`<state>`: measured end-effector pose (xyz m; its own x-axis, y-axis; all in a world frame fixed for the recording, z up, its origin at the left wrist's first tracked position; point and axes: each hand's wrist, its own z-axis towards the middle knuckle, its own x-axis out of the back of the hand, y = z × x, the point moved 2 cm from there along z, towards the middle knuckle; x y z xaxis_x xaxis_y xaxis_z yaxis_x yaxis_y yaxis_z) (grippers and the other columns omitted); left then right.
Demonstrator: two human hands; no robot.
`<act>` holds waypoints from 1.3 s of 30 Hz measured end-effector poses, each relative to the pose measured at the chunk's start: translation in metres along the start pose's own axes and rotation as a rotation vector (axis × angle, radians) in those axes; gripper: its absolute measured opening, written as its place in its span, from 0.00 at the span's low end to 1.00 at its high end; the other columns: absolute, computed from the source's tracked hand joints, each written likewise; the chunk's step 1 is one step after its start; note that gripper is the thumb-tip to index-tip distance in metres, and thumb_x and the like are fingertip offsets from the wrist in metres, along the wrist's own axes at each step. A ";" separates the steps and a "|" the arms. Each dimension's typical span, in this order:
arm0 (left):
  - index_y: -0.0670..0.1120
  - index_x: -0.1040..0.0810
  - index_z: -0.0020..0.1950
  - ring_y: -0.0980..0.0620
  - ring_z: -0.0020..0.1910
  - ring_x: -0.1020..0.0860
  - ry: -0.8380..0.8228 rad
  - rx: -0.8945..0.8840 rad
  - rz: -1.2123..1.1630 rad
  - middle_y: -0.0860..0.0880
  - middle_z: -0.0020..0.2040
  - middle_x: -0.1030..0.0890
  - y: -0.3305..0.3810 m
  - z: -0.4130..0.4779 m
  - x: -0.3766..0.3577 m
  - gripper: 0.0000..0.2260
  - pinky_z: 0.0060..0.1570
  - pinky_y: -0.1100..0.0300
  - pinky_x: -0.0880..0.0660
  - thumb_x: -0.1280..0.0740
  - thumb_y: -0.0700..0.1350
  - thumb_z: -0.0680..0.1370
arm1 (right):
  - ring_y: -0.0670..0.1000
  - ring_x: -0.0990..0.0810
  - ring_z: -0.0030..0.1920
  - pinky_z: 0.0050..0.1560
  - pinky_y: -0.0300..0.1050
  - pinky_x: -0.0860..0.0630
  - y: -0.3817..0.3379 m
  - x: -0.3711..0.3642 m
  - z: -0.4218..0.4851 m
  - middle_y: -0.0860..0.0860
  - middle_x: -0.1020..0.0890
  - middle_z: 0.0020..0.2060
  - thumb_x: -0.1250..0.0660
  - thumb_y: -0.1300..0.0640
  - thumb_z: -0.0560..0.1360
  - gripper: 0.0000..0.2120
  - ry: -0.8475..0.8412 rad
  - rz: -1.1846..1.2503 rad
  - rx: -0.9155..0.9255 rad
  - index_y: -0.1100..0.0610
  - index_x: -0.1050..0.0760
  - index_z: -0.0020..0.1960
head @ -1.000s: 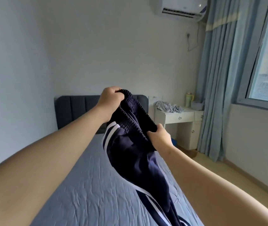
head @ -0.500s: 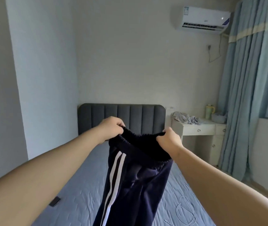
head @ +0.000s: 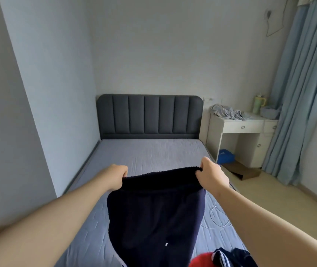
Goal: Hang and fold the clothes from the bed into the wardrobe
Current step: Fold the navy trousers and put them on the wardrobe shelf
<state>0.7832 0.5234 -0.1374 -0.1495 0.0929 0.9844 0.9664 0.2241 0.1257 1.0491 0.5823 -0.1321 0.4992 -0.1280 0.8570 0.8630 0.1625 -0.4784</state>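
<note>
Hands now wider apart and lower than before, left hand (head: pixel 116 176) and right hand (head: pixel 210 174) each gripping a waistband end of the navy trousers (head: pixel 153 209), stretched taut above the bed (head: pixel 150 151).

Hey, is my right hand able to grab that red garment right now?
Probably not yet: the right hand grips the navy trousers by the waistband; the red garment lies close below.

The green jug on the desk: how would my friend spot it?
Start at the bed's dark grey headboard and look right to the white desk. The jug stands upright at the desktop's back, near the blue curtain. It alone is pale green, taller than the crumpled grey cloth and grey container beside it.
</note>
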 end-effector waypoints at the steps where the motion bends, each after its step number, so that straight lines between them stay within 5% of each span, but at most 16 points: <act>1: 0.47 0.33 0.46 0.49 0.41 0.32 -0.013 0.057 0.009 0.48 0.48 0.28 -0.006 -0.001 -0.007 0.12 0.32 0.62 0.38 0.47 0.32 0.72 | 0.51 0.35 0.31 0.29 0.42 0.40 0.003 -0.006 -0.001 0.51 0.30 0.34 0.44 0.61 0.74 0.04 -0.022 0.026 -0.024 0.57 0.39 0.43; 4: 0.44 0.33 0.49 0.49 0.35 0.29 -0.053 0.278 -0.209 0.46 0.42 0.28 -0.019 0.000 -0.021 0.08 0.28 0.63 0.37 0.47 0.35 0.73 | 0.52 0.31 0.32 0.29 0.42 0.39 0.008 -0.021 0.000 0.53 0.29 0.34 0.45 0.62 0.74 0.03 -0.082 0.115 -0.088 0.58 0.40 0.45; 7: 0.39 0.31 0.58 0.43 0.33 0.23 -0.078 0.526 -0.914 0.39 0.41 0.26 -0.018 0.002 -0.027 0.10 0.30 0.56 0.27 0.46 0.36 0.78 | 0.53 0.30 0.33 0.30 0.43 0.35 0.008 -0.031 0.004 0.54 0.28 0.35 0.46 0.63 0.73 0.04 -0.097 0.222 -0.133 0.57 0.41 0.46; 10: 0.38 0.33 0.53 0.38 0.36 0.24 0.007 0.512 -1.425 0.36 0.48 0.29 -0.011 0.011 -0.024 0.05 0.34 0.45 0.24 0.47 0.35 0.80 | 0.53 0.30 0.35 0.33 0.45 0.29 0.002 -0.035 0.011 0.54 0.27 0.37 0.48 0.60 0.73 0.09 -0.130 0.452 -0.178 0.53 0.39 0.52; 12: 0.40 0.32 0.47 0.41 0.35 0.25 0.091 0.497 -1.595 0.38 0.46 0.29 -0.010 0.016 -0.019 0.04 0.28 0.49 0.21 0.44 0.34 0.80 | 0.51 0.30 0.36 0.31 0.42 0.29 -0.001 -0.034 0.015 0.52 0.28 0.38 0.48 0.58 0.74 0.10 -0.168 0.569 -0.246 0.51 0.36 0.54; 14: 0.44 0.32 0.42 0.47 0.36 0.27 0.193 0.434 -1.597 0.42 0.44 0.30 -0.013 0.021 -0.012 0.08 0.23 0.61 0.24 0.40 0.32 0.77 | 0.51 0.32 0.35 0.31 0.40 0.32 0.000 -0.033 0.018 0.52 0.29 0.37 0.47 0.56 0.74 0.07 -0.172 0.636 -0.318 0.53 0.31 0.49; 17: 0.48 0.33 0.41 0.52 0.38 0.29 0.277 0.256 -1.453 0.46 0.44 0.30 -0.012 0.022 0.001 0.13 0.31 0.62 0.28 0.37 0.29 0.74 | 0.51 0.32 0.35 0.32 0.40 0.33 0.004 -0.030 0.019 0.52 0.29 0.35 0.45 0.55 0.74 0.07 -0.149 0.729 -0.409 0.54 0.29 0.41; 21: 0.47 0.32 0.41 0.47 0.44 0.28 0.299 0.061 -1.150 0.44 0.49 0.28 -0.008 0.015 0.014 0.12 0.44 0.56 0.28 0.37 0.30 0.73 | 0.54 0.29 0.40 0.29 0.40 0.30 0.010 -0.027 0.021 0.53 0.29 0.38 0.44 0.59 0.76 0.07 -0.148 0.796 -0.433 0.54 0.30 0.41; 24: 0.47 0.31 0.41 0.48 0.41 0.28 0.289 0.038 -1.049 0.45 0.44 0.27 -0.010 0.013 0.016 0.09 0.40 0.57 0.28 0.37 0.34 0.75 | 0.52 0.32 0.32 0.26 0.38 0.33 0.015 -0.029 0.022 0.53 0.29 0.35 0.45 0.61 0.77 0.08 -0.118 0.784 -0.362 0.55 0.28 0.49; 29: 0.47 0.29 0.47 0.54 0.28 0.35 0.157 0.186 -1.272 0.48 0.36 0.32 0.000 0.013 0.012 0.03 0.21 0.66 0.31 0.41 0.44 0.80 | 0.49 0.38 0.21 0.20 0.32 0.43 0.012 -0.031 0.013 0.53 0.34 0.27 0.42 0.57 0.78 0.05 -0.238 0.690 -0.297 0.56 0.28 0.46; 33: 0.43 0.25 0.45 0.50 0.37 0.27 0.163 0.132 -1.512 0.46 0.43 0.27 -0.005 0.011 0.016 0.03 0.39 0.55 0.20 0.32 0.40 0.75 | 0.49 0.34 0.20 0.21 0.34 0.34 0.010 -0.031 0.006 0.53 0.31 0.30 0.41 0.56 0.77 0.07 -0.351 0.724 -0.362 0.55 0.29 0.41; 35: 0.42 0.23 0.48 0.50 0.41 0.22 0.175 0.014 -1.384 0.46 0.44 0.23 -0.011 0.010 0.016 0.08 0.46 0.56 0.21 0.28 0.36 0.71 | 0.52 0.25 0.23 0.25 0.40 0.23 0.012 -0.030 0.006 0.55 0.26 0.33 0.40 0.57 0.77 0.06 -0.346 0.728 -0.385 0.56 0.28 0.42; 39: 0.48 0.24 0.54 0.49 0.48 0.22 0.245 -0.135 -0.722 0.49 0.48 0.21 -0.009 0.005 0.014 0.18 0.48 0.61 0.26 0.27 0.35 0.67 | 0.55 0.24 0.27 0.27 0.40 0.23 0.020 -0.035 0.008 0.55 0.28 0.33 0.40 0.62 0.76 0.06 -0.308 0.617 -0.367 0.58 0.29 0.40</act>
<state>0.7712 0.5274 -0.1249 -0.7167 -0.2525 0.6501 0.6666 0.0259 0.7450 1.0487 0.5975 -0.1701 0.8992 0.1662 0.4046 0.4341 -0.2245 -0.8725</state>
